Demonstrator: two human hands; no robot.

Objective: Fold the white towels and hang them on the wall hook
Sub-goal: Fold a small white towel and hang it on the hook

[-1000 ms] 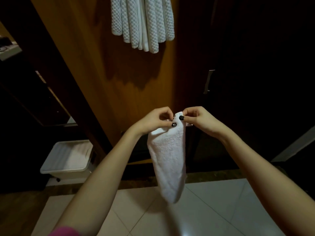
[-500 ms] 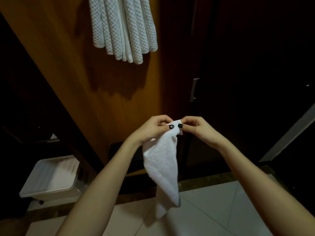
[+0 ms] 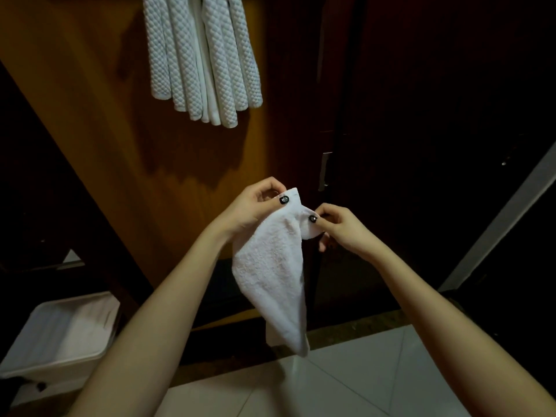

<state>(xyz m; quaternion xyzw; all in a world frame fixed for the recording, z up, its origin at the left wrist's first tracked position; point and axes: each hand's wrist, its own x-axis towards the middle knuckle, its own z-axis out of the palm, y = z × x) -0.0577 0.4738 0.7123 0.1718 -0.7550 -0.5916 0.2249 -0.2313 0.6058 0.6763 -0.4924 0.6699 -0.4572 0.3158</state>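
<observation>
Both hands are up at mid-frame, close together, each pinching the top of one small white towel (image 3: pixel 270 266). Her left hand (image 3: pixel 252 209) has its fingers curled, and the thumb, with a dark painted nail, presses the towel's upper corner against them. Just to the right and a little lower, the right hand (image 3: pixel 340 228) nips the neighbouring edge between thumb and curled fingers, again with a dark nail showing. A short stretch of cloth runs between the two grips, sloping down toward the right.

From there the towel hangs free in the centre of the frame, wide near the hands and narrowing to a point above the pale tiled floor (image 3: pixel 346 380) at the bottom. It touches nothing but the hands.

At the top of the frame, left of centre, a bunch of waffle-textured white towels (image 3: pixel 204 55) hangs in long folds against a wooden panel (image 3: pixel 105 130), throwing a shadow on it; whatever holds them is cut off by the frame's upper edge. Right of the panel stands a dark door (image 3: pixel 421 145) with a slim metal handle (image 3: pixel 324 171) just above the right hand. In the lower left sits a white plastic bin (image 3: pixel 57 335) on the floor.
</observation>
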